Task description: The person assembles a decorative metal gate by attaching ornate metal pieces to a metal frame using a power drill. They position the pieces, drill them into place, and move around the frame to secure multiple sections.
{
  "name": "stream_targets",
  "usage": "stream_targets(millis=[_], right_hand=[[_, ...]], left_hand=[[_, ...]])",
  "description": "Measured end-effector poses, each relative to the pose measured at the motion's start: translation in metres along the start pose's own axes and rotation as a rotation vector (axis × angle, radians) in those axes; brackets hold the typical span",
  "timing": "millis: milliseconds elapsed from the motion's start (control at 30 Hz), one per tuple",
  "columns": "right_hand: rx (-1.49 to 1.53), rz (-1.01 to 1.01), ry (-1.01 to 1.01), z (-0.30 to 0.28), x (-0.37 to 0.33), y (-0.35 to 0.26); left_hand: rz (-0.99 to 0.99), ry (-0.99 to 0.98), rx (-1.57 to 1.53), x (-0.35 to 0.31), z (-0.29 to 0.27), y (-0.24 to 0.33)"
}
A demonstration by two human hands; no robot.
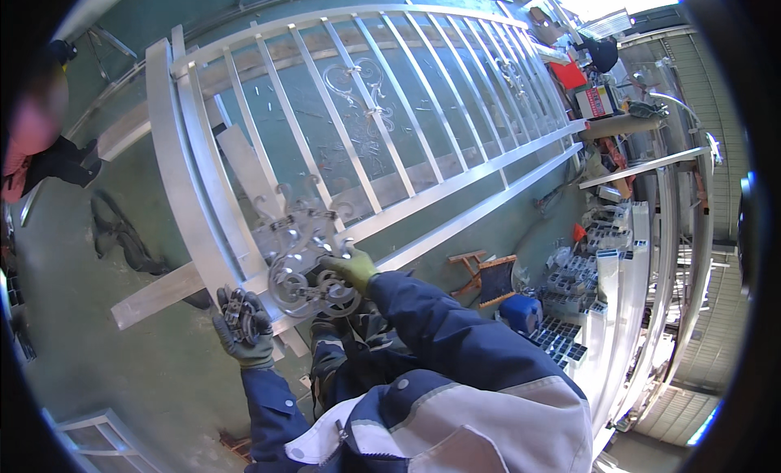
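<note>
My right hand [351,267], in a yellow-green glove, grips a silver scrollwork ornament [286,279] of curled metal with small clasps. The ornament is above the near-left corner of a metal railing [213,204]. My left hand [247,347], gloved in grey-green, is closed around a bunch of small dark shiny metal fittings [241,312]; their exact kind is not clear. It is just left of that railing corner. Farther along, two scroll ornaments, one nearer [356,89] and one farther [510,73], sit among the railing's bars.
A person [41,139] is at the left. Under the railing lie flat metal bars [159,294]. On the right are a small folding stool [496,279], a blue container [521,312], stacked metal profiles [598,294] and a red-and-white box [596,101]. A metal frame [102,440] lies lower left.
</note>
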State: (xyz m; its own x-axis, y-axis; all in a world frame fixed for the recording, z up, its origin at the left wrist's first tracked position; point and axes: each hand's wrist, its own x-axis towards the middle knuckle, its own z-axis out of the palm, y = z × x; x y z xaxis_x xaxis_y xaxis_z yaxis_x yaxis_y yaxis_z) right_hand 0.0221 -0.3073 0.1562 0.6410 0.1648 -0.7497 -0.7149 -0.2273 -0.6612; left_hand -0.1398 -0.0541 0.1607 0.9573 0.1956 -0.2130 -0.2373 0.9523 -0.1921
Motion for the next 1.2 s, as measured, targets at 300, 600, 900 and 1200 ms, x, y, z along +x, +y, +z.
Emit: stream_targets(millis=[300, 600, 900, 1200], right_hand=[[0.130, 0.051, 0.196, -0.082, -0.095, 0.000], [0.347, 0.005, 0.364, -0.156, -0.162, 0.050], [0.482, -0.021, 0.437, -0.228, -0.181, 0.089], [0.513, -0.041, 0.485, -0.329, -0.201, 0.130]], left_hand=[[-0.128, -0.088, 0.070, 0.010, 0.055, -0.044], [-0.313, -0.109, 0.132, 0.013, 0.077, -0.110], [-0.395, -0.096, 0.186, 0.010, 0.085, -0.197], [-0.374, -0.094, 0.302, 0.008, 0.109, -0.322]])
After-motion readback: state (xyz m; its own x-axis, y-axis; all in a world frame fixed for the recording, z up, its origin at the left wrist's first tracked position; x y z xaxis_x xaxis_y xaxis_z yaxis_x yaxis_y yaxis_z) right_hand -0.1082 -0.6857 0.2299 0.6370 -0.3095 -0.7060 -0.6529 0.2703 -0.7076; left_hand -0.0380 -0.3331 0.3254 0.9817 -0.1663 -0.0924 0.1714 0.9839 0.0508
